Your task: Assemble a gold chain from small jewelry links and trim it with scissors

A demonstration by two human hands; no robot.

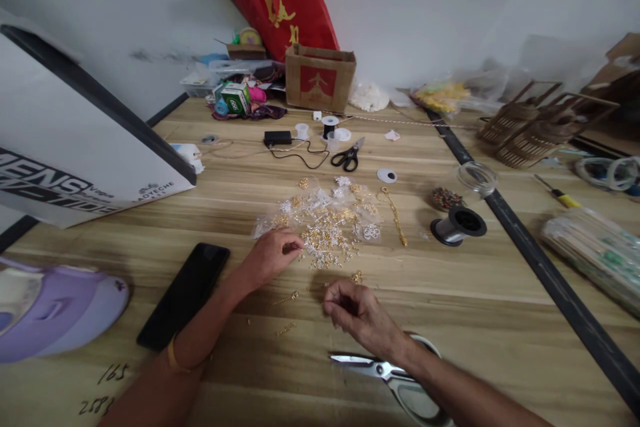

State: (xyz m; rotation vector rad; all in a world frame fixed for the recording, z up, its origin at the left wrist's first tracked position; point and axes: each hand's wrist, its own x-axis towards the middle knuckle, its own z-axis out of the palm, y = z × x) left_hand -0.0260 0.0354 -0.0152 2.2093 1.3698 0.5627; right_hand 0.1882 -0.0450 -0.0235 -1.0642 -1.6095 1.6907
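Hands apart mid-frame: left hand (274, 255) at the lower-left edge of the bead pile (327, 237), right hand (357, 313) below it, right of center.
Fingers curled on both; couldn't tell if either pinched anything. Gold-and-silver pile sat at center among clear bags (320, 200), short gold chains (287, 329) lower, left of the right hand. Tight spots: phone (185, 293) beside the left arm (207, 327), large scissors (367, 365) partly hidden by the right arm (450, 373). Wood ran from the right hand to the dark strip (540, 273) slanting down frame right; wire spool (459, 223) sat at its left edge. White box (90, 133) bounded upper left. Surface: wood-grain table (280, 387). Pale wall (425, 0) behind, red bag (313, 7) and carton (295, 83) top center.
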